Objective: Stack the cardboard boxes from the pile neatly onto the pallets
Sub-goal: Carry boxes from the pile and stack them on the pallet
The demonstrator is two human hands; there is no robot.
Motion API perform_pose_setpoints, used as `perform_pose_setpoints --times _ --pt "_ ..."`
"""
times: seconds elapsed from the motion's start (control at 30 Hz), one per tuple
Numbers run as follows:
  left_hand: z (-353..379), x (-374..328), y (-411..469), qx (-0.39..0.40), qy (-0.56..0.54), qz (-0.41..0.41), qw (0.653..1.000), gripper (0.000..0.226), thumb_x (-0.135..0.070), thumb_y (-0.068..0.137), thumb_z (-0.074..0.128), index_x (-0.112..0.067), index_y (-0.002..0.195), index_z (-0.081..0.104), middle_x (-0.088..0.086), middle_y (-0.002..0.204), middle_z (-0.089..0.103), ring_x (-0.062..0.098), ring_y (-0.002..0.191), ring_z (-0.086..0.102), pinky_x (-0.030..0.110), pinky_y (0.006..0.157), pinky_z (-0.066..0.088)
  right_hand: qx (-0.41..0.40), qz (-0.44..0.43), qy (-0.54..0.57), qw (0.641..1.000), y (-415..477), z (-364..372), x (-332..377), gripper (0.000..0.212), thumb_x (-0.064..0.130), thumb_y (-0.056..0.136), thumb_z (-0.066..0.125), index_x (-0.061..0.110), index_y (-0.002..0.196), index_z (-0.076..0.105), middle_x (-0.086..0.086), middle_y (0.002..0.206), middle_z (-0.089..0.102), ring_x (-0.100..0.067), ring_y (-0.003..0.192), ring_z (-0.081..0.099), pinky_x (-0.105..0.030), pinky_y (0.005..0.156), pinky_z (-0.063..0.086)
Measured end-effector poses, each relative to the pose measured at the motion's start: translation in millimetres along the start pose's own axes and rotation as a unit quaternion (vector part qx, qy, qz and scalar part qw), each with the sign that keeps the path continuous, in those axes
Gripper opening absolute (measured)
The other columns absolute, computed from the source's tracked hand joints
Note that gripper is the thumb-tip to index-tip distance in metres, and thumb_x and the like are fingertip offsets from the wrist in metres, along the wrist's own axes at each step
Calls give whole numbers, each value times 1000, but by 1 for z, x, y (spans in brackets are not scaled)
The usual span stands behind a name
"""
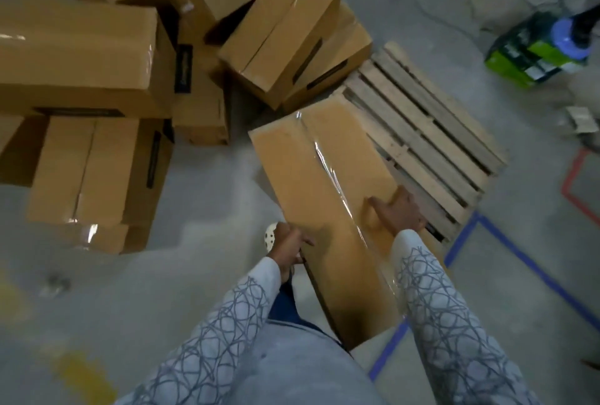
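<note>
I carry a long taped cardboard box (321, 177) lengthwise in front of me. My left hand (289, 245) grips its near left edge, thumb on top. My right hand (397, 210) grips its right edge, fingers lying on the top face. The box's far end reaches over the near left corner of a bare wooden pallet (431, 132). A loose pile of similar boxes (279, 34) lies on the floor to the left and behind.
Blue tape (519, 262) and red tape (571, 184) mark the grey floor around the pallet. A green printed carton (532, 54) sits at the far right beside someone's foot. A cardboard scrap (582, 119) lies right of the pallet. My own shoe (270, 236) shows by the box.
</note>
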State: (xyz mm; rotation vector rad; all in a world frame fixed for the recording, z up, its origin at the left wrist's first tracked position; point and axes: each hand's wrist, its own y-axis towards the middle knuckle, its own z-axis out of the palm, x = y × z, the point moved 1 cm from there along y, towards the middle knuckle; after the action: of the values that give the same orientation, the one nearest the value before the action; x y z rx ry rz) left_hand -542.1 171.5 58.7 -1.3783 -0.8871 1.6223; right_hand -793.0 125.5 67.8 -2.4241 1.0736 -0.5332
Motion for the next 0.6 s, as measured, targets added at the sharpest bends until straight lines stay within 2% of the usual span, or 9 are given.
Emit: perform_pose_setpoints --times 0.1,0.17,0.27,0.37,0.43,0.47,0.53,0.57,0.6 --pt "15 -5 52 -18 6 -31 999 54 -2 77 57 -4 131 53 12 111 74 29 97 69 30 60 53 44 21 -16 999 50 12 14 99 68 81 65 23 160 25 -4 166 28 -34 150 30 -75 115 15" --pt "29 -9 82 -41 1 -51 998 47 3 87 45 -5 133 50 12 97 77 30 89 68 32 60 51 52 30 -17 998 87 25 21 99 72 80 62 24 159 26 -1 166 28 -32 150 29 -79 111 14" --pt "49 -13 136 -52 -15 -74 996 45 4 96 35 -9 138 45 16 110 72 24 86 65 34 67 53 43 24 -26 998 146 57 26 95 75 81 56 25 157 30 0 164 32 -30 149 30 -80 109 14" --pt "66 -3 200 -60 -31 -104 992 56 5 93 43 -7 147 36 12 122 64 26 97 60 39 75 55 41 25 -40 998 211 101 23 90 74 84 54 25 156 31 -1 163 34 -30 149 32 -78 110 14" --pt "75 7 245 -59 -35 -109 992 59 9 88 51 -10 142 38 12 124 59 26 100 59 38 72 56 40 26 -33 998 254 130 14 88 74 85 55 24 154 35 -3 161 36 -32 148 33 -78 111 15" --pt "79 12 266 -60 -39 -106 992 58 9 86 53 -12 139 40 11 123 59 25 100 58 39 77 56 41 18 -24 999 277 144 8 87 75 84 55 23 152 38 -5 159 39 -35 146 36 -78 110 16" --pt "86 23 303 -68 -54 -97 992 55 7 84 54 -13 133 43 10 119 60 25 100 58 42 86 54 51 -3 -10 999 317 169 -1 93 81 76 53 20 146 45 -8 153 46 -39 139 45 -78 109 22" --pt "90 28 315 -69 -64 -94 991 56 4 80 55 -13 133 45 11 120 60 26 101 58 41 86 53 54 -11 -17 998 333 180 -6 99 84 71 50 19 145 46 -9 152 48 -39 137 47 -77 108 26" --pt "93 34 326 -64 -62 -94 992 65 -3 73 57 -12 137 45 12 125 59 27 106 59 38 86 51 51 -15 -35 998 346 190 -11 104 86 67 49 19 147 44 -10 152 48 -40 136 48 -76 107 29"
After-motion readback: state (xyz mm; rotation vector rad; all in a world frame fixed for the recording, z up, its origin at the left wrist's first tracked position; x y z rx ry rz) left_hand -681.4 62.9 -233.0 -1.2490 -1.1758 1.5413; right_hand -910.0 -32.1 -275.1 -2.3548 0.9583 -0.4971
